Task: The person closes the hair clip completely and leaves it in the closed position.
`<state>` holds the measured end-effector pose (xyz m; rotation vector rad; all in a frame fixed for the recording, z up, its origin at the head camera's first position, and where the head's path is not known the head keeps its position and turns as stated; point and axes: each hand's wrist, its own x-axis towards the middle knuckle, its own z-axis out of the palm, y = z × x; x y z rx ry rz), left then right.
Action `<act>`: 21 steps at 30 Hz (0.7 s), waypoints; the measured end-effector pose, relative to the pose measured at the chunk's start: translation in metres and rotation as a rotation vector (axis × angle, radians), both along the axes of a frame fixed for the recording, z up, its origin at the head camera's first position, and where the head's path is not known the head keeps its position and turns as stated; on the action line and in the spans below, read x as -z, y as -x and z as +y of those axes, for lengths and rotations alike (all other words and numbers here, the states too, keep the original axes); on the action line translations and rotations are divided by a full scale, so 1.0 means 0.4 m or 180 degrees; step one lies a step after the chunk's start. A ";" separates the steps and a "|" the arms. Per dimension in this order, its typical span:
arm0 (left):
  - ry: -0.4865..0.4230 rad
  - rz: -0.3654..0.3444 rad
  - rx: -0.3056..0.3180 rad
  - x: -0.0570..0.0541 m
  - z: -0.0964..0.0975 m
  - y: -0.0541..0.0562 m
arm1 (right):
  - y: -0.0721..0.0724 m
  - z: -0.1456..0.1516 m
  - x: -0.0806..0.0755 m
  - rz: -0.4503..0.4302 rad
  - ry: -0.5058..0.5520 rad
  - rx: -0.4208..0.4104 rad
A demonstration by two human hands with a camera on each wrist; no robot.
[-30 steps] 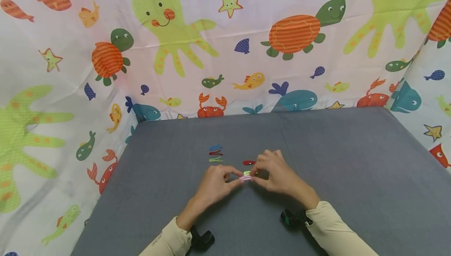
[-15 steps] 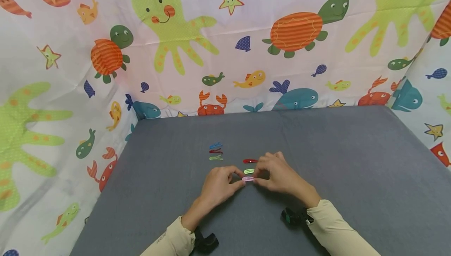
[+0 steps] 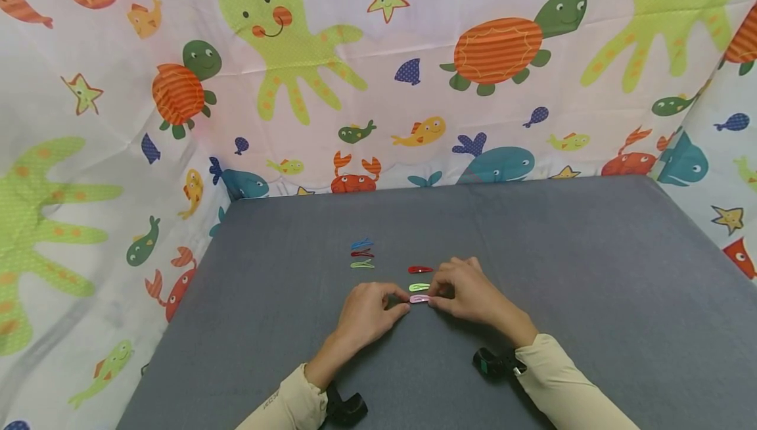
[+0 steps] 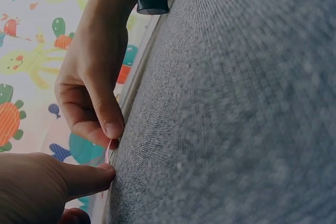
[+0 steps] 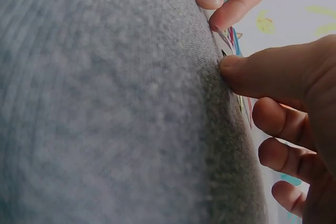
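Just nearer than the green clip (image 3: 418, 287), a slim, rounded pink hair clip (image 3: 419, 298) is between the hands. The right hand (image 3: 469, 293) pinches its right end; whether the left hand (image 3: 368, 312) grips or merely touches the left end, I cannot tell. The wrist views show the grey cloth's (image 4: 236, 108) ribbed weave, smooth-looking from the head.

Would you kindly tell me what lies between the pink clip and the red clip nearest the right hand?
The green clip lies between the pink clip and that red clip, as the head view shows.
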<state>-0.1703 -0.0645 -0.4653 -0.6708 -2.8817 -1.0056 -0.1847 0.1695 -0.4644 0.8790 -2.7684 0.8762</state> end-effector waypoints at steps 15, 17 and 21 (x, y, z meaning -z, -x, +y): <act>0.0085 0.0013 0.0021 -0.005 0.001 -0.003 | 0.004 0.000 0.005 -0.0119 0.0077 0.0052; 0.0099 0.0018 0.0023 -0.006 0.002 -0.003 | 0.005 0.001 0.005 -0.0139 0.0085 0.0051; 0.0108 0.0031 0.0027 -0.007 0.002 -0.003 | 0.005 0.000 0.004 -0.0179 0.0102 0.0055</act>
